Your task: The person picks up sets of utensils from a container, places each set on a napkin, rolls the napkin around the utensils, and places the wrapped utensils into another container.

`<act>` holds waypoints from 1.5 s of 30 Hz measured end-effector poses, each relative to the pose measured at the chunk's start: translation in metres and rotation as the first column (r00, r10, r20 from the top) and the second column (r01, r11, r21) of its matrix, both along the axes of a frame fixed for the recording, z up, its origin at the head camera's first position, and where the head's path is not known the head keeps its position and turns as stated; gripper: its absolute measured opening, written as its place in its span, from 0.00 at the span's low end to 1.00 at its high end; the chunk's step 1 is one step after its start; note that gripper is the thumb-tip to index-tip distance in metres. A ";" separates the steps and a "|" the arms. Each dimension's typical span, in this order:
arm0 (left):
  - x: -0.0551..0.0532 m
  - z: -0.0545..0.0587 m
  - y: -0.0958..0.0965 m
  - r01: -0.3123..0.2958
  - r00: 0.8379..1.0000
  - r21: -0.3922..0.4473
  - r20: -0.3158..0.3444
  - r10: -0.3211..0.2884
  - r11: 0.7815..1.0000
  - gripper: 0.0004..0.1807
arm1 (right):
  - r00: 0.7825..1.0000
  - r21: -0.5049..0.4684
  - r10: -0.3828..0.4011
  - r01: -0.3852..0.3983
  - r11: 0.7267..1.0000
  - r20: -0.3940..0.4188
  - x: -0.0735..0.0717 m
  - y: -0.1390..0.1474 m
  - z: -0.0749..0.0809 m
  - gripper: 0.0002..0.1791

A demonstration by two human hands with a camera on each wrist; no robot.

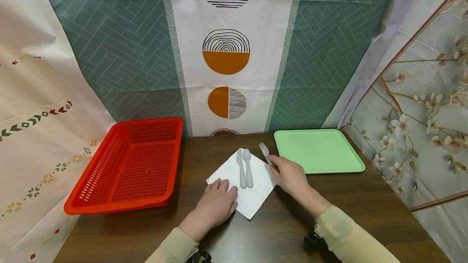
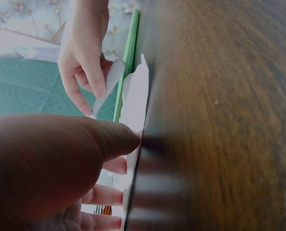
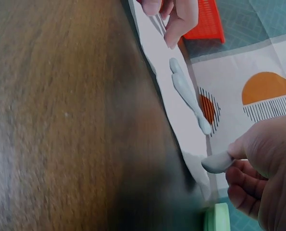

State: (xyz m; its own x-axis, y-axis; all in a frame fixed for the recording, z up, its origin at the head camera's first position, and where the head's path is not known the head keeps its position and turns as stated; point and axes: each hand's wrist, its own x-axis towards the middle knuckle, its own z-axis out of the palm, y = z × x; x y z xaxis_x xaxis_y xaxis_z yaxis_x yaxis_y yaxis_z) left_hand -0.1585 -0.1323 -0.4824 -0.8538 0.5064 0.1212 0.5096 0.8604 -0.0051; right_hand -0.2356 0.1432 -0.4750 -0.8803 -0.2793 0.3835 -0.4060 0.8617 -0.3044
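A white napkin lies on the brown table. On it a grey knife and a grey spoon lie side by side, handles toward me. My left hand rests on the napkin's left corner with its fingers extended, below the knife handle. A grey fork is pinched between the thumb and fingers of my right hand, over the napkin's right corner, tines pointing away. In the right wrist view the fork's handle end sticks out from the hand.
To the left stands a red plastic basket with perforated walls. A light green tray lies at the back right, just beyond my right hand. Patterned cloth hangs behind the table, with more cloth along both sides.
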 end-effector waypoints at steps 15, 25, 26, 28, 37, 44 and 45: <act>0.000 0.001 0.000 -0.002 1.000 -0.005 0.010 0.002 1.000 0.17 | 0.999 -0.008 0.005 -0.005 1.000 0.048 -0.001 -0.018 -0.004 0.17; -0.001 0.000 0.001 -0.007 1.000 -0.021 0.013 0.008 1.000 0.18 | 0.997 -0.002 -0.005 0.005 1.000 0.076 -0.001 -0.030 -0.006 0.16; -0.001 0.000 0.001 -0.008 1.000 -0.021 0.015 0.008 1.000 0.18 | 0.997 -0.006 -0.005 0.006 1.000 0.079 -0.002 -0.031 -0.006 0.15; -0.001 0.000 0.001 -0.007 1.000 -0.021 0.019 0.008 1.000 0.18 | 0.997 -0.012 -0.008 0.009 1.000 0.082 -0.002 -0.032 -0.008 0.15; -0.001 0.000 0.001 -0.008 1.000 -0.025 0.023 0.009 1.000 0.19 | 0.995 -0.031 -0.028 0.031 0.999 0.095 -0.005 -0.036 -0.014 0.13; -0.001 0.001 0.001 -0.008 1.000 -0.027 0.026 0.008 1.000 0.19 | 0.987 -0.020 -0.038 0.041 0.999 0.157 -0.008 -0.040 -0.014 0.12; -0.001 0.001 0.001 -0.007 1.000 -0.025 0.026 0.008 1.000 0.19 | 0.986 -0.017 -0.041 0.044 0.999 0.163 -0.008 -0.040 -0.014 0.12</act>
State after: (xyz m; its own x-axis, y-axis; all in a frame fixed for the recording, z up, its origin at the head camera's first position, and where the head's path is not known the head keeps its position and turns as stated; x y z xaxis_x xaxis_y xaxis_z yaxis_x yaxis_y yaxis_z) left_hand -0.1590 -0.1314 -0.4811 -0.8603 0.5024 0.0860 0.5032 0.8640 -0.0135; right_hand -0.2438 0.1030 -0.4891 -0.9423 -0.2338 0.2395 -0.3128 0.8699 -0.3813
